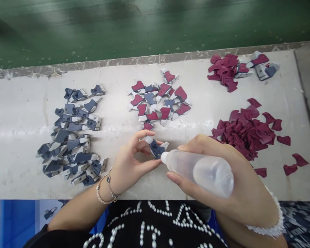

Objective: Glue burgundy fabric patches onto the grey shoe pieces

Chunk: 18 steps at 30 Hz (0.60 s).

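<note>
A blue-grey and white cut piece (156,150) is being pinched at its edges between the thumb and forefinger of the left-hand grip (129,162), just over the front of the white-coated tabletop (23,172). A translucent plastic squeeze bottle (209,172) is being clasped in the right-hand grip (237,155), closed around its body. Its nozzle (164,157) is being held just beside the piece's lower right edge, with the bottle's long axis slanting toward the piece from the right. The piece is being held closer to the left-hand grip than to the right-hand one. A pile of blue-grey pieces (67,137) at the left, a group of red-and-blue pieces (157,100) ahead and loose maroon cut pieces (244,132) at the right are being borne by the tabletop.
</note>
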Each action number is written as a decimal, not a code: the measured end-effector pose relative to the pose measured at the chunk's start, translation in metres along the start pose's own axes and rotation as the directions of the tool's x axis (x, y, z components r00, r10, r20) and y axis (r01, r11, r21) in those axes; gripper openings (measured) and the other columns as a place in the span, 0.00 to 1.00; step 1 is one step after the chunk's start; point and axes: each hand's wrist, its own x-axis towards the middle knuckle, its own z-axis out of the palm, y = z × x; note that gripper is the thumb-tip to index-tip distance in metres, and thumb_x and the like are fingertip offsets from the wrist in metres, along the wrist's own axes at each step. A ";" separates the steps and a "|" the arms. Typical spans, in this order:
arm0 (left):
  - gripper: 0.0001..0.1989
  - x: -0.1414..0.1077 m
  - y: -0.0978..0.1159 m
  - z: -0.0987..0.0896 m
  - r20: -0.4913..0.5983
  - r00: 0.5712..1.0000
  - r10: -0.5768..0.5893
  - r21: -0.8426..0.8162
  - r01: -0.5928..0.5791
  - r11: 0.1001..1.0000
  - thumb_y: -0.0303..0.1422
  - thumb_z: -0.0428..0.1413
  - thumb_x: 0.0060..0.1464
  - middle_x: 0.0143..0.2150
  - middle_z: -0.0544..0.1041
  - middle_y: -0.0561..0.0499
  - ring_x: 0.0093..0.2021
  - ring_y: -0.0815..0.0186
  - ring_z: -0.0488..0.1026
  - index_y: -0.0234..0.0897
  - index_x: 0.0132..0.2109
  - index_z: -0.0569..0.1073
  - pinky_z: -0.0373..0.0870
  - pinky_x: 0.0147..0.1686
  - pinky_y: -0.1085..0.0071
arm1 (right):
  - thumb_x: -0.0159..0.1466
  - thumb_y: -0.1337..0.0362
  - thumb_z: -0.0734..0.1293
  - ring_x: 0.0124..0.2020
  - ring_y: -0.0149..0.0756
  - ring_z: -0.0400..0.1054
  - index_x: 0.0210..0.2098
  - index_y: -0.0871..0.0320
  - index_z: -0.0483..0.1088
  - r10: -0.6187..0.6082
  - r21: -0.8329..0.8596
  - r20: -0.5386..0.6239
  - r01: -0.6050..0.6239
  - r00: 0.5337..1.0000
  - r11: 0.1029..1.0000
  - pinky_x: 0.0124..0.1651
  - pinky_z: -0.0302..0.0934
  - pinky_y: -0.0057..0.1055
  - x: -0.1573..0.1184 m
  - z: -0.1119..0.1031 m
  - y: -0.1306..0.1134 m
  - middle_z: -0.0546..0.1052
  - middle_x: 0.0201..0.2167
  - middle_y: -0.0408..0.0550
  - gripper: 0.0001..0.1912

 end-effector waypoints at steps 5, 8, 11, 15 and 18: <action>0.30 0.000 -0.001 0.000 -0.013 1.000 -0.001 -0.047 0.001 0.999 0.27 0.67 0.50 0.45 0.81 0.51 0.33 0.73 0.76 0.44 0.57 0.64 0.76 0.37 0.79 | 0.64 0.64 0.71 0.20 0.22 0.62 0.31 0.54 0.65 -0.009 0.000 0.031 0.009 0.999 1.000 0.20 0.56 0.25 -0.001 -0.002 -0.001 0.66 0.23 0.34 0.10; 0.32 0.001 -0.002 0.000 0.006 1.000 0.005 -0.073 -0.004 0.997 0.25 0.67 0.48 0.46 0.81 0.51 0.35 0.73 0.78 0.44 0.57 0.64 0.76 0.39 0.81 | 0.64 0.65 0.71 0.20 0.23 0.62 0.32 0.55 0.65 -0.023 0.001 0.033 0.023 0.999 1.000 0.21 0.57 0.26 -0.001 -0.002 -0.002 0.66 0.24 0.35 0.09; 0.33 0.001 -0.002 0.000 0.025 0.999 0.033 -0.077 -0.031 0.997 0.24 0.68 0.47 0.46 0.81 0.52 0.38 0.72 0.78 0.45 0.57 0.65 0.76 0.41 0.81 | 0.63 0.66 0.70 0.21 0.24 0.63 0.32 0.57 0.66 -0.005 0.026 0.030 0.004 1.000 1.000 0.22 0.58 0.26 0.000 -0.001 -0.001 0.67 0.24 0.36 0.08; 0.31 0.001 -0.002 0.001 0.028 0.998 0.054 -0.030 -0.053 0.998 0.26 0.67 0.49 0.45 0.82 0.52 0.35 0.73 0.76 0.44 0.57 0.65 0.76 0.40 0.81 | 0.63 0.65 0.71 0.21 0.24 0.63 0.32 0.57 0.67 0.002 0.048 0.008 -0.003 1.000 0.999 0.23 0.59 0.26 0.000 -0.001 0.000 0.67 0.24 0.36 0.08; 0.30 0.001 -0.001 0.001 0.030 0.998 0.051 -0.016 -0.050 0.999 0.28 0.67 0.49 0.44 0.82 0.52 0.34 0.73 0.76 0.44 0.57 0.65 0.77 0.40 0.80 | 0.63 0.65 0.71 0.22 0.25 0.64 0.33 0.56 0.67 0.016 0.032 -0.012 -0.016 1.000 0.999 0.24 0.59 0.28 -0.002 -0.001 -0.001 0.68 0.25 0.37 0.07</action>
